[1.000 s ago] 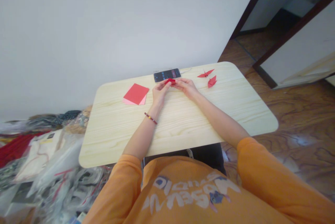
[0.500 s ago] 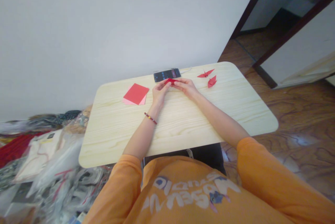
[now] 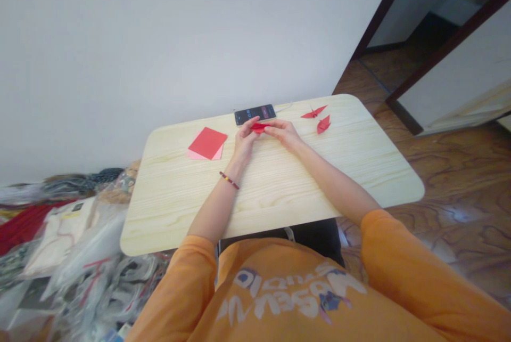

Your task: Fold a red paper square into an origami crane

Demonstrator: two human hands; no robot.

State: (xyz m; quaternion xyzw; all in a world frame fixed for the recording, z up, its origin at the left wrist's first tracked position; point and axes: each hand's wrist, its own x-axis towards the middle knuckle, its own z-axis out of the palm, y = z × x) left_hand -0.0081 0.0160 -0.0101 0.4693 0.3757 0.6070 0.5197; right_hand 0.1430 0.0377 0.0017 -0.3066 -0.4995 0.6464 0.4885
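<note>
Phone (image 3: 262,112): my landmark; dark-screened, lying at the far side of the wood-grain table (image 3: 175,193), a white cable (image 3: 284,107) off its right end. Digits too small for me to read.
Folded red paper (image 3: 260,128): just on the person's side of the phone, between both hands. Small, several edges showing; whether it touches the tabletop I can't tell.
Left hand (image 3: 244,138): just below the phone's left half, forefinger along the top of the paper, thumb low, pinching its left end. Beaded bracelet (image 3: 229,180) on that wrist.
Right hand (image 3: 283,132): just below and right of the phone, fingertips and thumb pinching the paper's right end.
Fold in hand: I judge it a shaping or creasing step on a small, partly folded piece; which crease, the fingers hide from me.
Next move: calls, I'd say, for one hand steadying the piece while the other lines up the edges and presses a fold; a loose pinch could let the layers slip.
Red square sheet (image 3: 208,143): left of the phone, flat, overlapping a pink sheet (image 3: 194,155).
Winged red origami (image 3: 314,112): right of the phone, wings spread.
Second red origami figure (image 3: 323,124): just below the winged one, also right of the phone, more closed up.
</note>
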